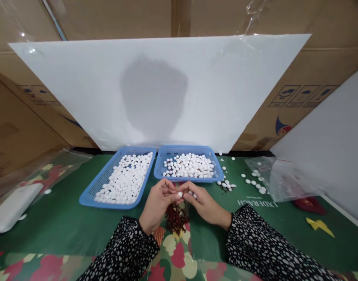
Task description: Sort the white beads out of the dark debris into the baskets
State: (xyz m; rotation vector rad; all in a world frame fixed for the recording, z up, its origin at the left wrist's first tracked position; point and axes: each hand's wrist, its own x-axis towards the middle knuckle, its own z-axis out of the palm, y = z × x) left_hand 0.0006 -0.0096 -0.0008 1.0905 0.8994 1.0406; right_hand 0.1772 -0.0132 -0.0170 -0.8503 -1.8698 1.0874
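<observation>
Ball (180,194), small and white, is what I see from afar pinched by the left hand (156,203), fingertips meeting those of the right hand (204,203), which clasps more white balls (194,196), above a dark red heap (176,220).

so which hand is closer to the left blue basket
Left. The left hand is just right of that blue basket; the right hand is farther right, past the left one.
</observation>
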